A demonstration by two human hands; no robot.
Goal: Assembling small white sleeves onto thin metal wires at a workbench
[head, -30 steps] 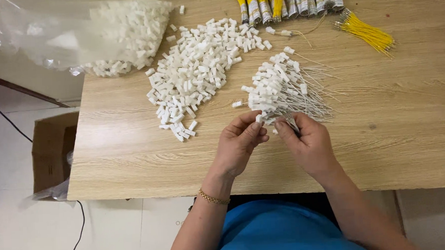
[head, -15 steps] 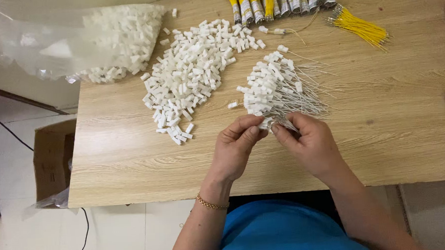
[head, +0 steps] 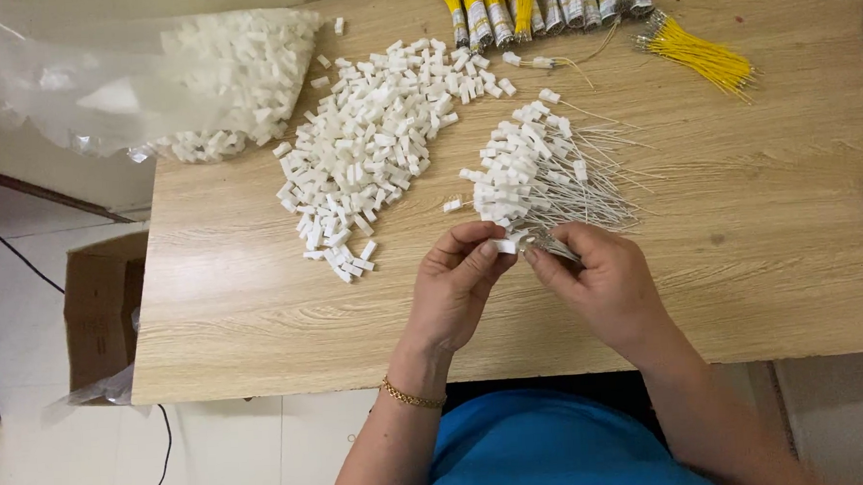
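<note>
A white plug is pinched in the left hand.
A thin wire is pinched in the right hand; it should be lined up straight and pushed in gently.

Left hand, right hand raised, fingertips pinched together.

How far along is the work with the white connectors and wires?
Done: a pile of wired connectors lies ahead of the hands. In hand: the left hand pinches one connector; the right hand holds thin wires. Left: a big loose pile, a bag of more, and yellow wires.
</note>
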